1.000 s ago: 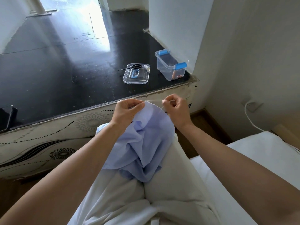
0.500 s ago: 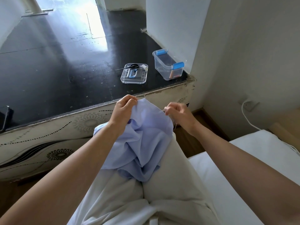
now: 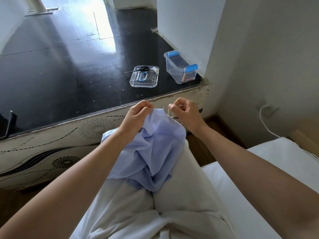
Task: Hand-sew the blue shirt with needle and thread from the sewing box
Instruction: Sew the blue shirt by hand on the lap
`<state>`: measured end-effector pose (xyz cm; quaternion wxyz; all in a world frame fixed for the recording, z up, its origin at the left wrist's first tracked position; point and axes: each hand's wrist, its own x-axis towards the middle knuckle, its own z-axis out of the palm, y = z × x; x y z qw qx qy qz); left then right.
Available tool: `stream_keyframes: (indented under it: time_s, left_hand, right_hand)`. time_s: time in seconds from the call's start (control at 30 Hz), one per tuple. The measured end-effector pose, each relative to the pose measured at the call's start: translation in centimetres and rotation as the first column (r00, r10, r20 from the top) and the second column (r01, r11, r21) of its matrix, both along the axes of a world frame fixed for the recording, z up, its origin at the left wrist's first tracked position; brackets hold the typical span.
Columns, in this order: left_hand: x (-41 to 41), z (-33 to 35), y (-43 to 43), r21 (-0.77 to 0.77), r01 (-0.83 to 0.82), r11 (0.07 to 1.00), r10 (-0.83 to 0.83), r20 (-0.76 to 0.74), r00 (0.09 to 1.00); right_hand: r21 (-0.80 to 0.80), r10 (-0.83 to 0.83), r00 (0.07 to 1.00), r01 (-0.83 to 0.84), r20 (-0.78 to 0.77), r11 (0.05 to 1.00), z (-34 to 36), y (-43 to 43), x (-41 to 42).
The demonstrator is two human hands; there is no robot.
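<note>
Blue shirt (image 3: 155, 144): bunched on the lap (image 3: 181, 195), top edge lifted.
Left hand (image 3: 138, 116): curled fingers grip that edge.
Right hand (image 3: 185, 112): fingertips pinch pale thread (image 3: 167, 112) beside the edge; needle not discernible.
Worktop (image 3: 60, 83): chipped front edge just beyond the hands, wide dark surface stretching left.
Sewing box (image 3: 180, 69): lidless by the right wall (image 3: 189, 31); lid (image 3: 144, 81) with scissors (image 3: 142, 68) beside it.

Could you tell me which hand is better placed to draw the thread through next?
Probably the right hand: it pinches the thread beside the blue shirt, whose top edge the left hand grips.
</note>
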<state>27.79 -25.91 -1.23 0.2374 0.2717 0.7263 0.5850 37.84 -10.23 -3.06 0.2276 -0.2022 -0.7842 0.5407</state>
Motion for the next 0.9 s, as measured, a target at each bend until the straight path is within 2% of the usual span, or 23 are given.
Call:
stream_keyframes:
  time_s: [0.17, 0.2, 0.27, 0.37, 0.47, 0.53, 0.63, 0.9]
  left_hand:
    - [-0.2, 0.0, 0.2, 0.016, -0.056, 0.998, 0.056, 0.008, 0.998]
    - [-0.3, 0.0, 0.2, 0.018, -0.060, 0.998, 0.060, 0.008, 0.998]
    - [-0.2, 0.0, 0.3, 0.018, -0.052, 0.998, 0.052, 0.003, 0.999]
    - [0.0, 0.0, 0.4, 0.010, -0.035, 0.999, 0.035, -0.009, 0.999]
    - [0.3, 0.2, 0.3, 0.013, 0.012, 1.000, -0.011, -0.034, 0.999]
    - [0.5, 0.3, 0.2, 0.028, 0.054, 0.998, -0.052, -0.060, 0.997]
    - [0.5, 0.2, 0.0, 0.025, 0.070, 0.997, -0.068, -0.074, 0.995]
    - [-0.1, -0.7, 0.0, -0.068, -0.032, 0.997, 0.019, -0.175, 0.984]
  right_hand:
    - [0.078, -0.332, 0.929, 0.323, 0.166, 0.943, -0.4, 1.5, 0.5]
    - [0.060, -0.357, 0.920, 0.352, 0.163, 0.934, -0.6, 1.7, 0.6]
    - [0.012, -0.360, 0.931, 0.360, 0.059, 0.933, -0.2, 1.6, 0.8]
    - [-0.081, -0.200, 0.976, 0.193, -0.082, 0.978, 0.9, 1.3, 0.8]
    - [-0.116, 0.187, 0.982, -0.184, 0.014, 0.976, 1.5, 0.4, 0.6]
    - [-0.170, 0.313, 0.942, -0.291, 0.118, 0.941, 1.2, -0.1, 0.2]
    - [-0.154, 0.306, 0.929, -0.278, 0.208, 0.948, 0.7, -0.4, -0.1]
    - [-0.148, 0.250, 0.953, -0.226, 0.173, 0.963, 0.0, 0.4, 0.8]
